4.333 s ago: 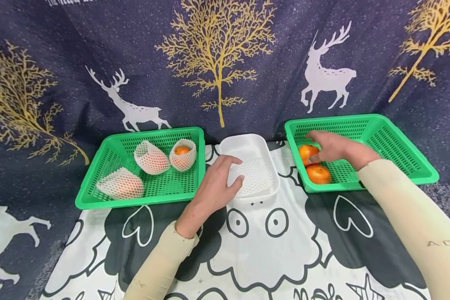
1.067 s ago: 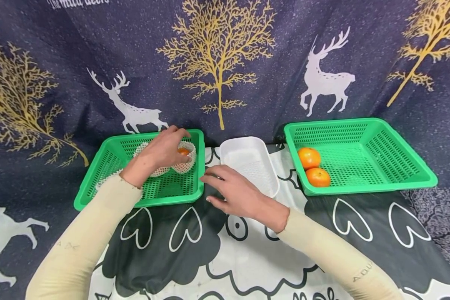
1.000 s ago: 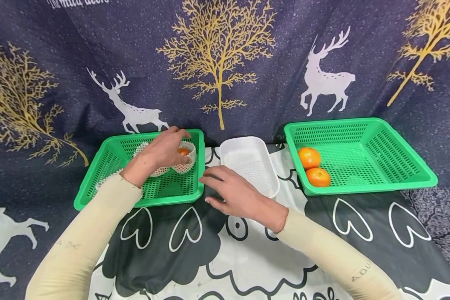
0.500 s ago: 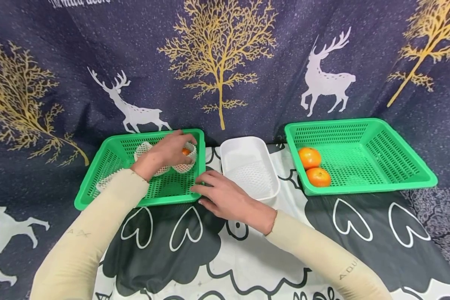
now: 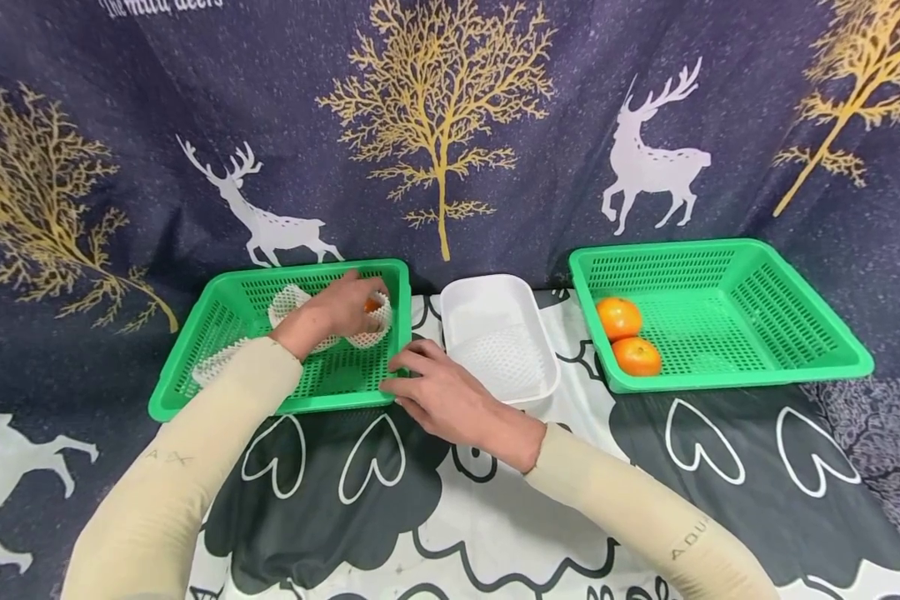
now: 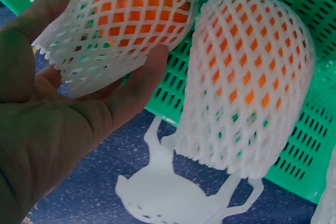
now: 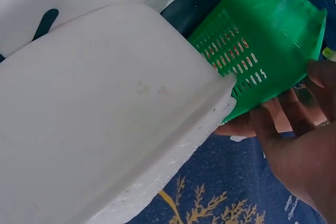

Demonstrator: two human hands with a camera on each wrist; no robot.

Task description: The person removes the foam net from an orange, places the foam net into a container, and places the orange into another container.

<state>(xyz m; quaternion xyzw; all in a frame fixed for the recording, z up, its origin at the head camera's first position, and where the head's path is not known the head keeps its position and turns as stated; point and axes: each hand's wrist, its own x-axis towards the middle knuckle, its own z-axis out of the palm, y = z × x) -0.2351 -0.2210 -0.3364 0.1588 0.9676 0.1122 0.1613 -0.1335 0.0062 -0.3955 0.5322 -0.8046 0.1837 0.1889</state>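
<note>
In the left green basket (image 5: 345,379), my left hand (image 5: 345,307) is over an orange in a white foam net (image 5: 370,336). Thumb and fingers curve about that foam net (image 6: 131,19) in the left wrist view. Beside it lies another netted orange fruit (image 6: 247,56), partly hidden from above by the hand. My right hand (image 5: 450,392) is at the near right corner of this basket, with fingers over its rim. The right wrist view has the fingers (image 7: 294,114) around the green basket corner (image 7: 273,40).
Between the baskets stands a white tray (image 5: 487,296) with foam nets (image 5: 506,358) in it. A second green basket (image 5: 720,379) on the right holds two bare oranges (image 5: 619,318) along its left wall. Another foam net (image 5: 213,362) lies in the left basket. A patterned cloth hangs behind.
My left hand has come from the white tray to the netted orange and has lowered slightly. My right hand has left the right basket and moved left onto the left basket's rim.
</note>
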